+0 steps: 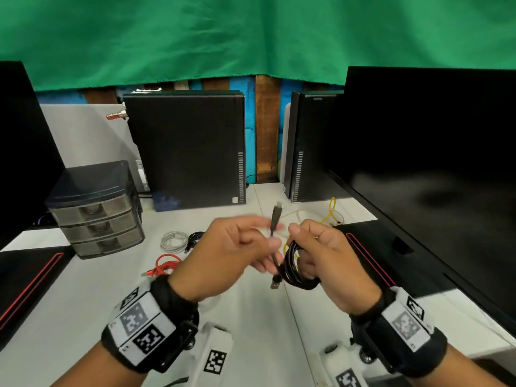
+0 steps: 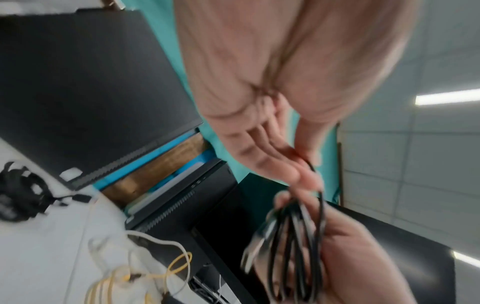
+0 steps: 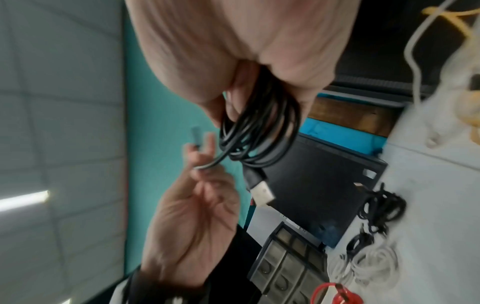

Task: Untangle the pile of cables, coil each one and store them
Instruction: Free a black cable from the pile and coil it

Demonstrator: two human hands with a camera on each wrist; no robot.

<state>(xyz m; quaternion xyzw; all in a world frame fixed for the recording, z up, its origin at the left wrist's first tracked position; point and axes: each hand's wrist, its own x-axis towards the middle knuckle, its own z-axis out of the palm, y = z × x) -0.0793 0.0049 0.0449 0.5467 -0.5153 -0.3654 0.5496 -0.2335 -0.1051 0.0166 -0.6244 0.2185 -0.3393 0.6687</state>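
One black cable is almost coiled; the others wait on the table.

Far to the left of the left hand point(image 1: 223, 255) stands the drawer box point(image 1: 97, 210), all its drawers closed. Just beyond this hand three coils already lie on the table point(image 1: 83, 289): a red cable point(image 1: 164, 265), a white cable point(image 1: 174, 241) and a small black cable point(image 1: 196, 236). The left hand pinches the free end of the black cable point(image 1: 296, 270) near its plug, other fingers loose. The right hand point(image 1: 326, 255) has its fingers curled around the finished loops. Beyond the right hand, a white and yellow tangle point(image 1: 321, 216) is not yet sorted. I judge that about half is coiled, and nothing seems stored yet.
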